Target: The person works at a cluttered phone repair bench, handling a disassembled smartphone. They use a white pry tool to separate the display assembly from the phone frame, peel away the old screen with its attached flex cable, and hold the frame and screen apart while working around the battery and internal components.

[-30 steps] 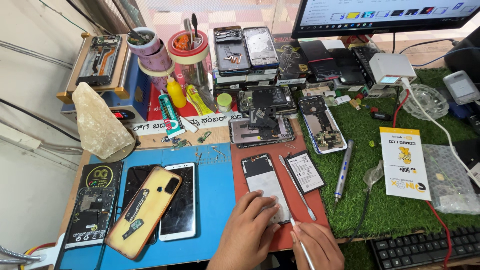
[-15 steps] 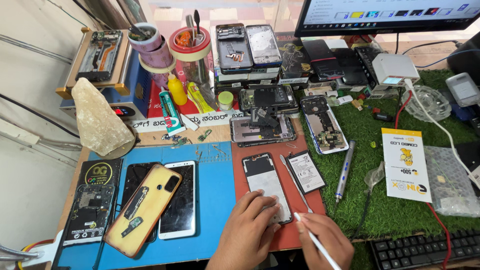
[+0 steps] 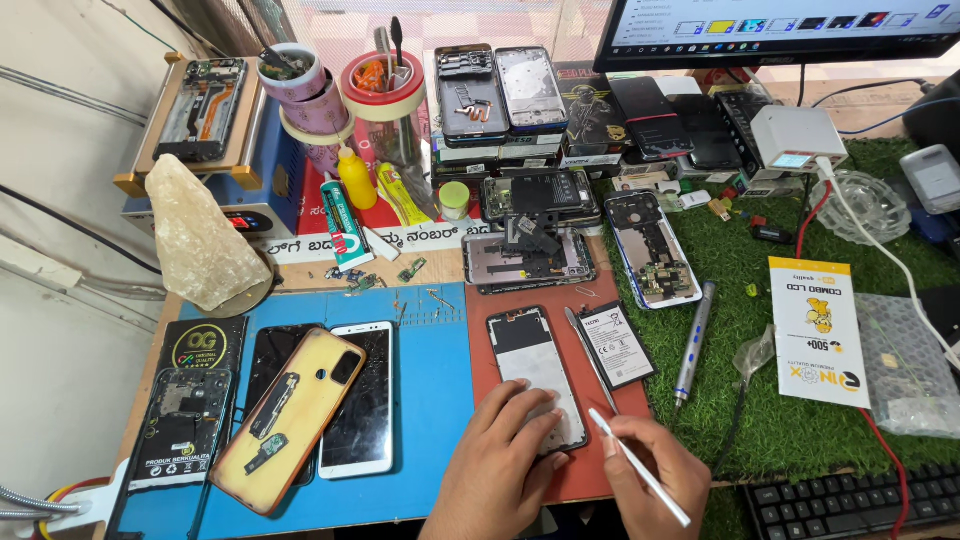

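The opened phone (image 3: 537, 377) on the red mat (image 3: 600, 440) is taken as the landmark. Its near end is pinned flat by the left hand (image 3: 500, 460), whose fingers are spread across the lower part of the frame. Just to the near right of the phone, a thin white tool (image 3: 640, 468) is pinched pen-fashion in the right hand (image 3: 655, 480), its tip raised toward the phone's lower right edge; whether the tip touches the phone cannot be told.

The step in hand is judged to be fine work along that edge. It would be done well if the phone were kept pressed level, the tool held low and shallow, and light force used so nothing is gouged.

Just right of the phone, metal tweezers (image 3: 590, 358) and a loose battery (image 3: 619, 345) are lying on the mat, and these should be kept clear of the tool hand. Further right, on the green turf (image 3: 740, 400), a slim grey driver (image 3: 692, 342) is seen. To the left of the phone, on the blue mat (image 3: 430, 400), a white phone (image 3: 358, 400) and a yellow-backed cover (image 3: 288, 420) are laid. Beyond the phone, a stripped chassis (image 3: 528, 258) and a second frame (image 3: 652, 250) are placed, and farthest off, stacked handsets (image 3: 500, 90) are ranged below a monitor (image 3: 780, 30).
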